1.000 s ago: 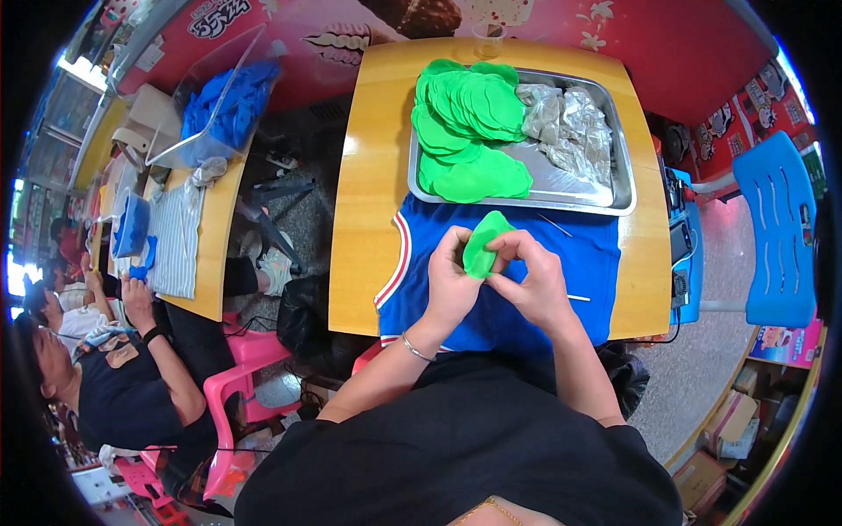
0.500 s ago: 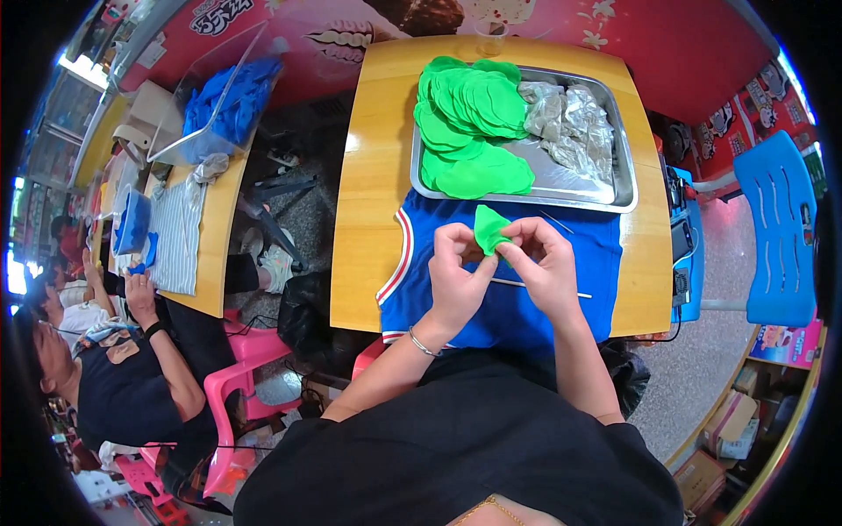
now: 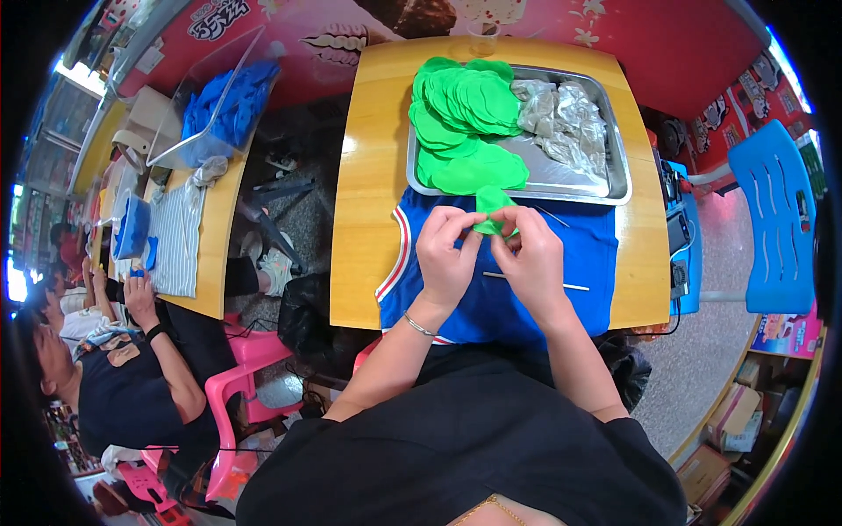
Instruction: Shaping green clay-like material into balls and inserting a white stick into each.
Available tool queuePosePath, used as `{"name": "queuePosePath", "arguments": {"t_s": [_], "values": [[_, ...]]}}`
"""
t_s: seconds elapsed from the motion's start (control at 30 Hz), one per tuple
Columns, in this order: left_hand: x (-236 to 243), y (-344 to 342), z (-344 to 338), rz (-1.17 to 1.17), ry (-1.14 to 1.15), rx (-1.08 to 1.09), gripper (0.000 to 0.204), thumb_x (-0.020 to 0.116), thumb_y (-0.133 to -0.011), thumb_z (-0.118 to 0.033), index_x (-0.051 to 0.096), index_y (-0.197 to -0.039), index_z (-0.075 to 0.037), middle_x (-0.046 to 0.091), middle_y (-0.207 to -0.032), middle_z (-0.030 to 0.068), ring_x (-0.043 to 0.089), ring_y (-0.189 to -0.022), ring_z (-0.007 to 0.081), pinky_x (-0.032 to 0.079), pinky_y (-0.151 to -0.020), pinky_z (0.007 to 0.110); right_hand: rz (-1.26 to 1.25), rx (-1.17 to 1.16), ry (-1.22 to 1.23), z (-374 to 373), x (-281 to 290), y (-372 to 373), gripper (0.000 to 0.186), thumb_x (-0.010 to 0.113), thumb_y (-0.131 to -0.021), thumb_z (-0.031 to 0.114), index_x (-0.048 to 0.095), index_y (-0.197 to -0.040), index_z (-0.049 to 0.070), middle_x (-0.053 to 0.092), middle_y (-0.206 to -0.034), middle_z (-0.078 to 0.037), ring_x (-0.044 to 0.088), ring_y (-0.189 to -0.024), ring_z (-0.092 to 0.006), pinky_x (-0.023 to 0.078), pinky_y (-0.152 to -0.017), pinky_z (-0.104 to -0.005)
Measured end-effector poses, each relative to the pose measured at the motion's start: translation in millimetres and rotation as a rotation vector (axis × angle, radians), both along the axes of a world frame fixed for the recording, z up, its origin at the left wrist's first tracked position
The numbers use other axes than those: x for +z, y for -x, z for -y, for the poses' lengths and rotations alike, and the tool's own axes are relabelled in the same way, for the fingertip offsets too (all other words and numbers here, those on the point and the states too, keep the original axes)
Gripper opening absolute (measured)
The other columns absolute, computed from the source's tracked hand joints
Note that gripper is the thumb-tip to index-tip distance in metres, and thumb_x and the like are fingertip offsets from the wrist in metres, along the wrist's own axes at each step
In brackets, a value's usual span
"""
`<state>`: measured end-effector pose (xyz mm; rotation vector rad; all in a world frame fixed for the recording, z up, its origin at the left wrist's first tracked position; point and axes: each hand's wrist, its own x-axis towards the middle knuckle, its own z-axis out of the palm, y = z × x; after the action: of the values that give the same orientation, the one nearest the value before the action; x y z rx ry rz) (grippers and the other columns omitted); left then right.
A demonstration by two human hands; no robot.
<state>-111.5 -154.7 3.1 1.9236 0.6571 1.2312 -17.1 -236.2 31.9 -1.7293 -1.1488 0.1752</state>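
Note:
Between my pinched fingertips I hold a green petal-shaped piece (image 3: 491, 199). My left hand (image 3: 445, 252) grips its lower left part and my right hand (image 3: 531, 263) its lower right, both closed and close together over a blue sleeveless jersey (image 3: 581, 259) with white-and-red trim. A thin white stick (image 3: 574, 286) lies on the jersey beside my hands, and a thin rod (image 3: 553, 216) lies farther back. Just beyond, a metal tray (image 3: 617, 179) holds piles of green pieces (image 3: 465, 105) and crumpled clear plastic bags (image 3: 570, 127).
My wooden table (image 3: 355, 237) has a clear cup (image 3: 482, 35) at the back. Blue plastic chair (image 3: 767, 219) and devices (image 3: 678, 228) stand right. At a left table (image 3: 215, 263), with a bin of blue pieces (image 3: 224, 101), co-workers (image 3: 132, 377) sit on pink chairs (image 3: 224, 394).
My hands and the green piece have moved up toward the tray. The piece has been turned and bunched between my fingertips, and more of the white stick now shows.

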Motion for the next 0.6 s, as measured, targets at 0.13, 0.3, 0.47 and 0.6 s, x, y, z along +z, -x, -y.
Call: {"name": "queuePosePath", "arguments": {"t_s": [0.13, 0.3, 0.47, 0.6], "values": [[-5, -11, 5, 0.022, 0.243, -0.005, 0.009, 0.066, -0.079, -0.005, 0.063, -0.085, 0.001, 0.045, -0.07, 0.0022, 0.043, -0.06, 0.0087, 0.036, -0.052, 0.022, 0.129, -0.109, 0.056, -8, -10, -5, 0.027, 0.062, -0.07, -0.003, 0.056, -0.095, 0.005, 0.057, -0.087, -0.011, 0.061, -0.065, -0.0232, 0.049, -0.053, -0.0327], [-14, -15, 2, 0.18, 0.8, -0.251, 0.008, 0.064, -0.081, -0.005, 0.061, -0.084, 0.001, 0.045, -0.072, -0.0039, 0.039, -0.061, 0.004, 0.033, -0.053, 0.02, 0.044, -0.13, -0.14, -19, -21, -19, 0.026, 0.06, -0.072, -0.006, 0.053, -0.096, 0.001, 0.058, -0.088, -0.012, 0.063, -0.07, -0.0254, 0.051, -0.059, -0.0324], [-7, -6, -4, 0.225, 0.967, -0.594, 0.006, 0.059, -0.082, -0.004, 0.053, -0.08, -0.005, 0.047, -0.078, -0.0031, 0.042, -0.071, 0.0037, 0.036, -0.063, 0.018, -0.331, 0.016, -0.152, -15, -13, -18, 0.024, 0.057, -0.076, -0.007, 0.05, -0.097, -0.001, 0.062, -0.087, -0.011, 0.064, -0.078, -0.0196, 0.051, -0.069, -0.0298], [-10, -10, -8, 0.295, 0.785, -0.462, 0.007, 0.059, -0.081, -0.002, 0.053, -0.082, -0.004, 0.049, -0.081, -0.0017, 0.046, -0.076, 0.0051, 0.038, -0.068, 0.02, -0.574, 0.113, -0.211, -15, -12, -24, 0.022, 0.058, -0.078, -0.005, 0.049, -0.098, -0.001, 0.063, -0.086, -0.009, 0.062, -0.079, -0.0137, 0.048, -0.071, -0.0256]]}}
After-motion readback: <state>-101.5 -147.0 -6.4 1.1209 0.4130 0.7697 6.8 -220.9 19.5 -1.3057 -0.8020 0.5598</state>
